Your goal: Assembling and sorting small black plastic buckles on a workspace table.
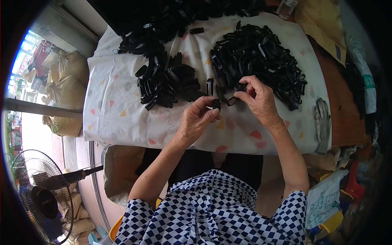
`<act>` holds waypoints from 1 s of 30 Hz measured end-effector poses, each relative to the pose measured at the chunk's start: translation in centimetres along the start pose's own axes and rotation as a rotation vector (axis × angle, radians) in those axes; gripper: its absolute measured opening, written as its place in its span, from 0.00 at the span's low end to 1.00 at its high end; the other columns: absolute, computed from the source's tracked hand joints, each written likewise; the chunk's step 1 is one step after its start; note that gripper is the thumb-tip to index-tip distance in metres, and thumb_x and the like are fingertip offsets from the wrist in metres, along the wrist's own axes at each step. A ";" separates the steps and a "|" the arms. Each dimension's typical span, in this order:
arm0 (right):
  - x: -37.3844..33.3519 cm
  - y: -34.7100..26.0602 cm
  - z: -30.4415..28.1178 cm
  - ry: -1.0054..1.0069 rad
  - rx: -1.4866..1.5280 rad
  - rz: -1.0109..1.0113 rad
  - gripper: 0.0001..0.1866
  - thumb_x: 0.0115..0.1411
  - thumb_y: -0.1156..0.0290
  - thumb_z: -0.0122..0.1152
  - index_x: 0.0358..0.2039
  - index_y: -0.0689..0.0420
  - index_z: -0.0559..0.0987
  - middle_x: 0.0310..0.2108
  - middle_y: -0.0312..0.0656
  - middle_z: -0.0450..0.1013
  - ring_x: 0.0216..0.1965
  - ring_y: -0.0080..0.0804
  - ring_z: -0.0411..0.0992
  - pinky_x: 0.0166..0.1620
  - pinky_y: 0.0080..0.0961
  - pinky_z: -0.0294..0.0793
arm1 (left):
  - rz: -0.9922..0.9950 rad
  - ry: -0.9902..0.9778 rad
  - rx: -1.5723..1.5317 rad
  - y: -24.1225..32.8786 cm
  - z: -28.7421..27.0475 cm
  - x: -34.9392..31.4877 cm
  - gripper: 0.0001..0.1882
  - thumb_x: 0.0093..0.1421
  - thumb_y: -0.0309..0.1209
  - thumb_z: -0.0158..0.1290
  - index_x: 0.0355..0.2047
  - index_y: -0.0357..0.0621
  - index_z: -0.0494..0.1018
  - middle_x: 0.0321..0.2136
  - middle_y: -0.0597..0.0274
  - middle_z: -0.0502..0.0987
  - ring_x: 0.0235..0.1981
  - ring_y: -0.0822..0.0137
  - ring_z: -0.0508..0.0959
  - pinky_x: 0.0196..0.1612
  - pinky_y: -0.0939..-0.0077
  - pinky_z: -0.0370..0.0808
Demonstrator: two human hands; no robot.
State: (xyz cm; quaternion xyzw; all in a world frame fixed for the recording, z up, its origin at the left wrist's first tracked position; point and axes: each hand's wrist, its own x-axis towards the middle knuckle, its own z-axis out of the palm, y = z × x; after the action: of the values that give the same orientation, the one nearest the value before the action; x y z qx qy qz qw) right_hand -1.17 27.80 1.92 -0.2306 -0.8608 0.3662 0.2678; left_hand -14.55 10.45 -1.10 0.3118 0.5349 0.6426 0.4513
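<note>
Between the thumb and fingertips of my left hand (197, 119) is a small black plastic piece (216, 105), over the near part of the cloth. My right hand (259, 101) pinches another black plastic part (241, 87) at the near edge of the right-hand heap (263, 57), which is made of small, elongated, frame-like black parts. One loose black part (210, 86) stands out on the cloth between the heaps, just beyond my left fingertips. Left of my left hand lies a smaller heap of black parts (169, 81). The exact kind of these parts cannot be made out.
A patterned white cloth (126, 122) covers the table. More black parts (163, 24) spread across its far side. Grey gloves (322, 124) lie at the right edge. A fan (45, 200) stands at lower left, near a sack-like container (120, 171). Tan sacks (67, 81) are piled outside.
</note>
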 end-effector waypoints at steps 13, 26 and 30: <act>-1.3 0.6 -0.5 -0.073 -0.077 -0.151 0.08 0.54 0.82 0.59 0.35 0.60 0.74 0.30 0.37 0.69 0.26 0.25 0.69 0.31 0.21 0.71 | -0.035 0.103 -0.052 -1.2 -0.8 -2.6 0.16 0.62 0.30 0.54 0.49 0.40 0.69 0.38 0.62 0.77 0.34 0.75 0.77 0.39 0.83 0.75; -0.3 0.6 0.8 -0.089 -0.302 -0.334 0.07 0.49 0.79 0.63 0.29 0.59 0.75 0.31 0.39 0.66 0.32 0.33 0.68 0.34 0.26 0.72 | -0.014 0.057 0.007 -1.7 -1.1 -2.9 0.14 0.62 0.28 0.54 0.48 0.40 0.70 0.39 0.64 0.76 0.36 0.76 0.76 0.43 0.82 0.74; -0.7 0.6 0.3 -0.133 0.381 0.084 0.04 0.59 0.74 0.59 0.30 0.59 0.73 0.34 0.33 0.69 0.32 0.24 0.68 0.33 0.21 0.69 | -0.007 0.069 -0.024 -1.7 -1.1 -2.9 0.14 0.62 0.28 0.53 0.47 0.39 0.70 0.39 0.64 0.76 0.36 0.76 0.77 0.42 0.82 0.74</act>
State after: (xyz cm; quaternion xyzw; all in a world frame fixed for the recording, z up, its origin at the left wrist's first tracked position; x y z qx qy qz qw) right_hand -0.75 27.62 1.07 -0.1868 -0.7814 0.5476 0.2338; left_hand -13.94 7.34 -2.80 0.2820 0.5438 0.6576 0.4385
